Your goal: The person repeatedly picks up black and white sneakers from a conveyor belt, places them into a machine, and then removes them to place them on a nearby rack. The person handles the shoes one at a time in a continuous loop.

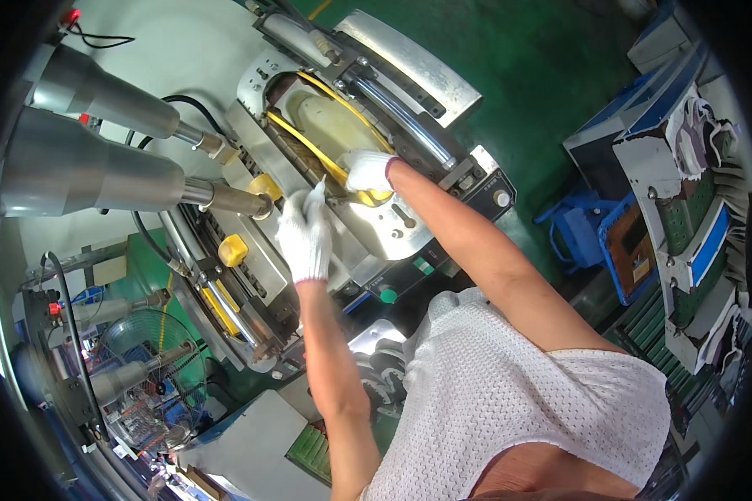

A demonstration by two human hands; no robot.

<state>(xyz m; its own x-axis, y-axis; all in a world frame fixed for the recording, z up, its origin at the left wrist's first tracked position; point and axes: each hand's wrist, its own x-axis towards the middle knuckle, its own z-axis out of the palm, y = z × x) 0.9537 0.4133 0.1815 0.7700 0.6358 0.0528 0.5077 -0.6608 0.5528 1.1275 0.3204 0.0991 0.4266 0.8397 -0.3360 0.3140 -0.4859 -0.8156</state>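
Setting: a factory workshop
Machine (376, 238): steel cylinders (100, 163) line its left edge
Floor (530, 75): green, yellow-lined
Fan (152, 359): large, wire-caged
Rack (647, 171): loaded with grey and white pieces (700, 138)

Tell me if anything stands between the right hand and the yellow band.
Nothing visible does: the right hand overlaps the yellow band near its lower end in this view, though contact is unclear. The left hand sits to the left, not between them.
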